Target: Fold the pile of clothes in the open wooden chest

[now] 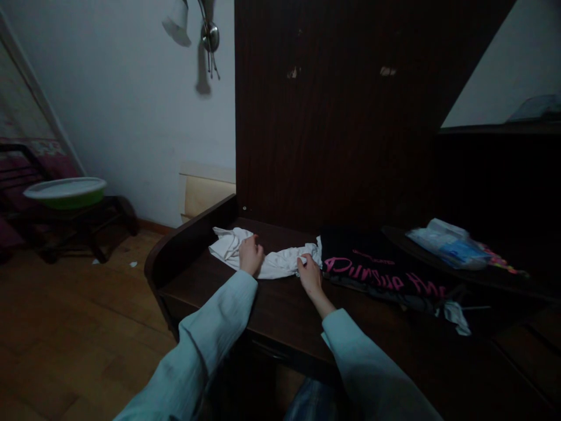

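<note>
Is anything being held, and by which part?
White cloth: the right grip pinches its bunched right end; the left grip touches it, hold unclear.

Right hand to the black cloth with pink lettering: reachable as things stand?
Likely yes: the right hand is at the white cloth's end, right beside the black cloth, with seemingly nothing tall between them.

One desk; at it, one left hand, one right hand, one white cloth, one black printed garment, one plastic packet. Elsewhere: one wall lamp, one basin, one chair, two pale scraps.
</note>
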### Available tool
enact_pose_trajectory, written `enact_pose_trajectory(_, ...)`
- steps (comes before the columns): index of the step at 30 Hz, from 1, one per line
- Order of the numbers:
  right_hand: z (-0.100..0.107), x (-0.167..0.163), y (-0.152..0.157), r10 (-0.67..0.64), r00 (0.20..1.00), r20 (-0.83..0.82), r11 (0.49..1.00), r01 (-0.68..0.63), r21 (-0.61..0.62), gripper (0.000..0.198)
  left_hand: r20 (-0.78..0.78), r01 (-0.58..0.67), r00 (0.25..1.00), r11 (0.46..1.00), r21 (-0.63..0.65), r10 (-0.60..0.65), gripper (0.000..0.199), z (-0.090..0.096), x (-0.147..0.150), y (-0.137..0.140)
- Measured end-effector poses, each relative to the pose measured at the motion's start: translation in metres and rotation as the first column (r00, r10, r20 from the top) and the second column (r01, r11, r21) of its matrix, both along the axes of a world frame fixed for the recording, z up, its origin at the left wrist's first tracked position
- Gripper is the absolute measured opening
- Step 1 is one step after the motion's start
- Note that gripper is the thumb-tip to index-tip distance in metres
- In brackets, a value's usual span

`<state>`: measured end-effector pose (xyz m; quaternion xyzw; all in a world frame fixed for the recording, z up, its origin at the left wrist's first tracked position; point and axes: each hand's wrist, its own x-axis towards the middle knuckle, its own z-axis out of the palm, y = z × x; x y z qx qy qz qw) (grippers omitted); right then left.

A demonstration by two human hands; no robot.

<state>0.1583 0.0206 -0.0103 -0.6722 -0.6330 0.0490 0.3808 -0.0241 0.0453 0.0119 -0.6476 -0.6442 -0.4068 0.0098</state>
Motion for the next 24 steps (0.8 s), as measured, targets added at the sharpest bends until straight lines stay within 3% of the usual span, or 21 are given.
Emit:
enact_pose_trajectory(3,0.000,0.000,-0.001,-0.014,1.000,0.018,1.000,0.014,-0.001,0.027,-0.114,-0.207,0.974,0.973,-0.101,0.196,0.034,-0.002,-0.013,0.005)
enact_pose_trajectory(6,-0.001,-0.001,0.001,-0.010,1.000,0.027,1.000,0.009,0.015,0.030,-0.271,-0.225,0.948,0.952,-0.207,0.166,0.039,-0.001,-0.013,0.000)
enact_pose_trajectory(12,-0.006,-0.005,0.007,0.078,0.996,0.031,0.997,-0.078,-0.007,0.045,-0.370,0.009,0.915,0.926,-0.377,-0.160,0.054,0.017,0.007,-0.020)
enact_pose_trajectory(18,-0.005,-0.007,0.010,0.275,0.961,-0.001,0.958,-0.274,-0.081,0.049,-0.294,0.282,0.849,0.847,-0.451,-0.439,0.035,0.043,0.028,-0.036)
enact_pose_trajectory(20,-0.004,-0.006,0.010,0.331,0.943,-0.041,0.939,-0.333,-0.088,0.047,-0.215,0.375,0.806,0.757,-0.535,-0.552,0.030,0.048,0.034,-0.036)
enact_pose_trajectory(21,-0.004,-0.005,0.010,0.358,0.931,-0.070,0.928,-0.363,-0.085,0.046,-0.136,0.428,0.778,0.676,-0.599,-0.613,0.028,0.049,0.036,-0.035)
enact_pose_trajectory(22,-0.004,-0.004,0.011,0.381,0.918,-0.105,0.917,-0.390,-0.080,0.045,-0.022,0.484,0.743,0.560,-0.672,-0.668,0.029,0.048,0.037,-0.033)
enact_pose_trajectory(24,-0.004,-0.002,0.012,0.413,0.890,-0.193,0.900,-0.431,-0.062,0.042,0.284,0.598,0.654,0.250,-0.761,-0.701,0.033,0.042,0.037,-0.027)
